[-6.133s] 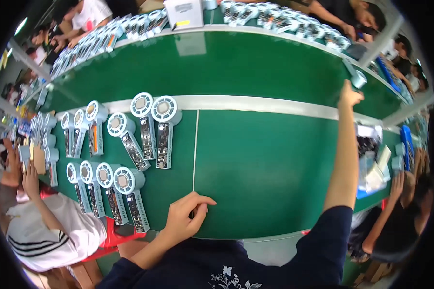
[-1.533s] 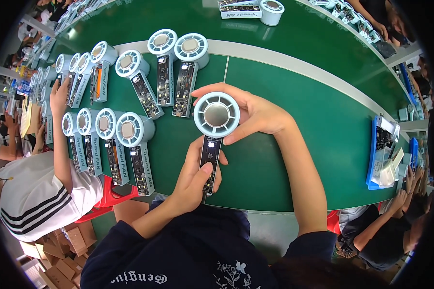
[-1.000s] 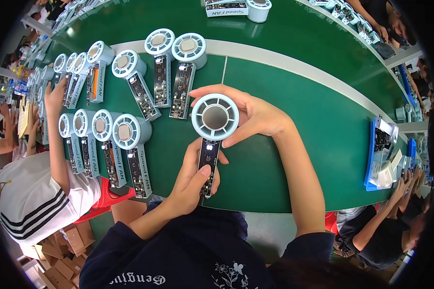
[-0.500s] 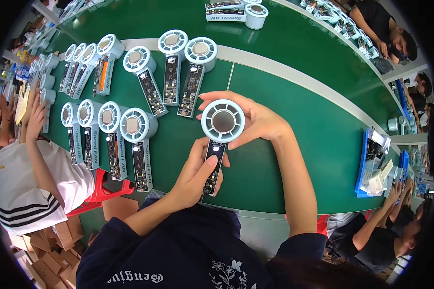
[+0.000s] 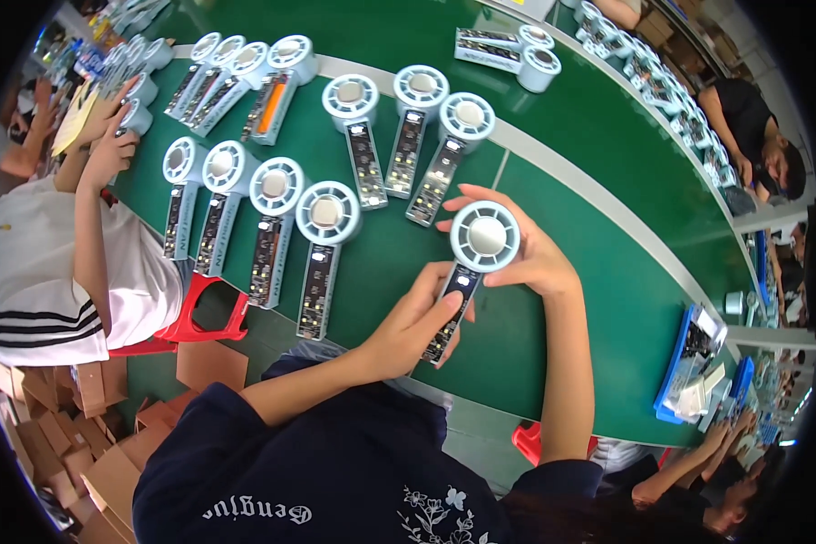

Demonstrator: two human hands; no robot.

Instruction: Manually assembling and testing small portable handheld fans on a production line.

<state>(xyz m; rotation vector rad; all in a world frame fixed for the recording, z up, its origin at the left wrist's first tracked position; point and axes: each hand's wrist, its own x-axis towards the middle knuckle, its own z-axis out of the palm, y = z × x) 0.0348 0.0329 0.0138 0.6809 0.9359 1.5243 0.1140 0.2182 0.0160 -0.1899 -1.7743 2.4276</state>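
Note:
A pale blue handheld fan with a round slotted head is in both my hands, above the green table. Its handle lies open, baring a dark circuit board with a small bright light. My left hand is wrapped round the handle, thumb on the board. Curved round the fan's head, my right hand holds it from the right side. Left of my hands stands a row of similar open fans. Three more fans lie just beyond, and another group is at the far left.
Two fans lie on the far green strip, past a pale rail. A blue tray of parts sits at the right edge. A co-worker in a white top is at my left, near a red stool and cardboard boxes.
The view has turned, so the table and its fans appear shifted and tilted. Both hands keep their hold on the fan, which now appears farther right in the picture.

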